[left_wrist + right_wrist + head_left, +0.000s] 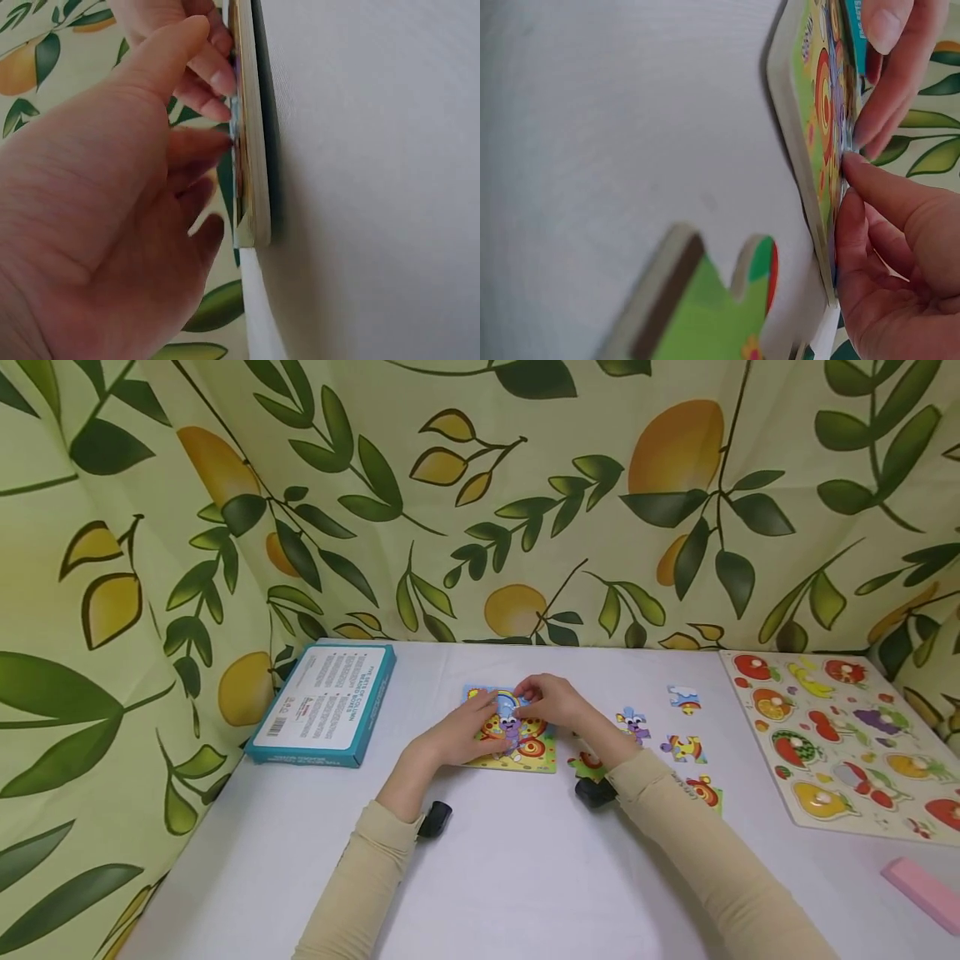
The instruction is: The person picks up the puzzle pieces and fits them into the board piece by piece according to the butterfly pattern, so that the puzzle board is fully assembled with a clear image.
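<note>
Head view: well to the left of the puzzle board lies a blue box. The left hand reaches over the puzzle board's left part, fingers loosely extended with tips at its surface; it seems to grip nothing. The puzzle board lies flat on the white tablecloth, butterfly side up. The right hand bends over the puzzle board's upper right part, thumb and forefinger close together at its surface; whether they pinch a piece cannot be told. To seat a piece well, line its knobs up with the gaps, then press evenly with the fingertips, while the left hand steadies the puzzle board. Right of the puzzle board lie loose pieces; farther right, a fruit board and a pink block.
</note>
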Motion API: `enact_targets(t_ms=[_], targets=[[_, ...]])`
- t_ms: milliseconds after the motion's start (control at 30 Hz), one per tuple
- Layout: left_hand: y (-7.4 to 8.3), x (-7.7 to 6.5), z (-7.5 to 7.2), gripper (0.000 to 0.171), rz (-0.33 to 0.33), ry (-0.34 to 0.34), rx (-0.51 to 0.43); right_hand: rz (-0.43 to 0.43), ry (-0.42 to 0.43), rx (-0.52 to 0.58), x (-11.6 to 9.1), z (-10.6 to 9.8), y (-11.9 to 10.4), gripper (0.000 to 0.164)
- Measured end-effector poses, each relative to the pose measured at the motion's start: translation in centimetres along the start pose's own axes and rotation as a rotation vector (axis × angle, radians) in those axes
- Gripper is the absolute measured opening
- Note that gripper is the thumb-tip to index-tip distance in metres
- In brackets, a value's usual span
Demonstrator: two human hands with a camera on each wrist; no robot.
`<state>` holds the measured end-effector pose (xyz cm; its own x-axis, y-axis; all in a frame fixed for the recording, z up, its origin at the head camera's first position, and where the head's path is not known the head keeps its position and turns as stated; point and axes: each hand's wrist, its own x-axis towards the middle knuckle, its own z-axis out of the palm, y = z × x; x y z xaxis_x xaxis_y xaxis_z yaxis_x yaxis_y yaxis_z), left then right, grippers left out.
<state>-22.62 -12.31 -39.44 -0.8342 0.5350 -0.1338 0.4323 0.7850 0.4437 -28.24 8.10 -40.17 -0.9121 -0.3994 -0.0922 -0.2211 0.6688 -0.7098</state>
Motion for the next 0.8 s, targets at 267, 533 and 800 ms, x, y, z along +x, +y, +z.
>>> enact_targets(t_ms=[267,533,800], targets=[[0.4,0.4,0.5,0.073,0.020,-0.027,-0.021,-0.015,-0.035,-0.025,-0.6,-0.3,0.0,0.031],[0.8,0.5,0.8,0.071,-0.020,-0.001,0.015,0.038,0.043,0.045,-3.3,-4.8,3.3,0.034],[0.8,0.4,0.8,0.070,-0.021,-0.006,0.014,0.223,0.154,-0.135,-8.1,-12.1,9.9,0.046]])
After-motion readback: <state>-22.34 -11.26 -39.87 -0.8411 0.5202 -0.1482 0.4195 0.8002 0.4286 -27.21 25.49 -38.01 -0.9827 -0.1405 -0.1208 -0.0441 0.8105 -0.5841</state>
